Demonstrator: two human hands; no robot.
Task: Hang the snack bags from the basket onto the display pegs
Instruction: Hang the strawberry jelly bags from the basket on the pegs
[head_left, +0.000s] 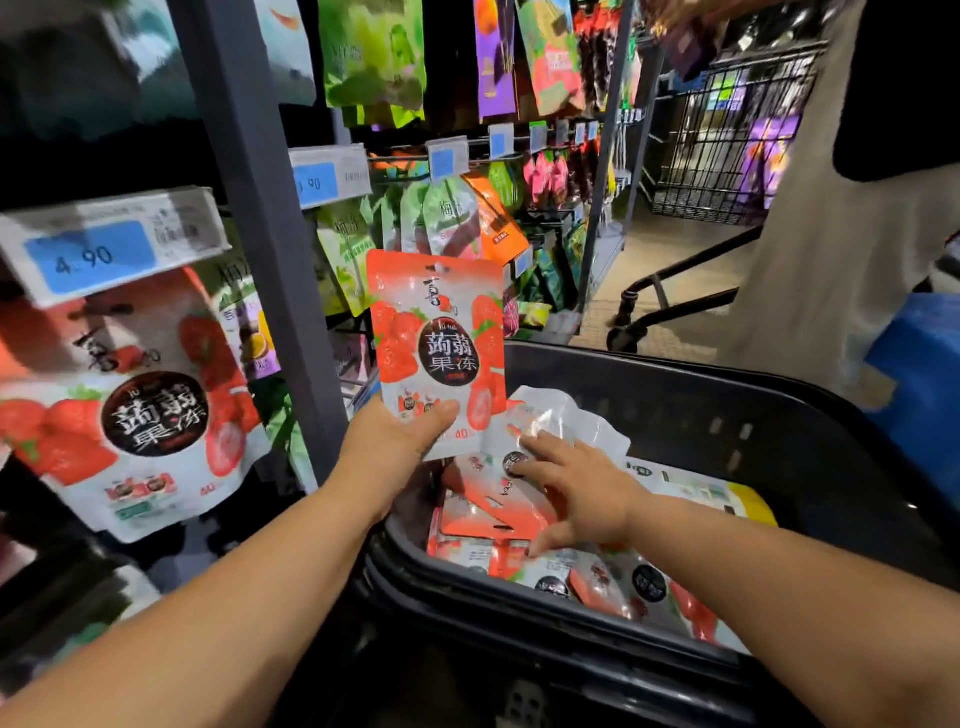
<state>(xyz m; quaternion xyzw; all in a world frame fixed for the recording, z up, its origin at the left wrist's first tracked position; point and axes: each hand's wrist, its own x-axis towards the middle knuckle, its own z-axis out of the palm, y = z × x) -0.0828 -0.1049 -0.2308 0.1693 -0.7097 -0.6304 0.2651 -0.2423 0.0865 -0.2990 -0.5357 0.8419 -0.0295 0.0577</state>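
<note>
Left grip (395, 441), a bare hand: thumb across the front and fingers behind the bottom edge of a red-and-white strawberry-print snack bag (439, 343), clamped on it. The bag stands upright, hang hole at top, above the near-left corner of the black plastic basket (675, 374) and just right of the grey metal upright post (260, 208).

Right grip (576, 488): fingers spread apart and fairly straight, reaching down into the basket, fingertips on the pile of matching strawberry bags (498, 514); it holds nothing.

A pale flat package with a yellow edge (727, 499) lies at the right of the basket.

Left of the post: one more strawberry bag hanging on the display (135, 410), under a white price tag with a blue panel (104, 249).

Far side: rows of green, orange and purple hanging bags (374, 57).

Far right: a black wire cart (727, 130) and a person in pale clothing (805, 234).
</note>
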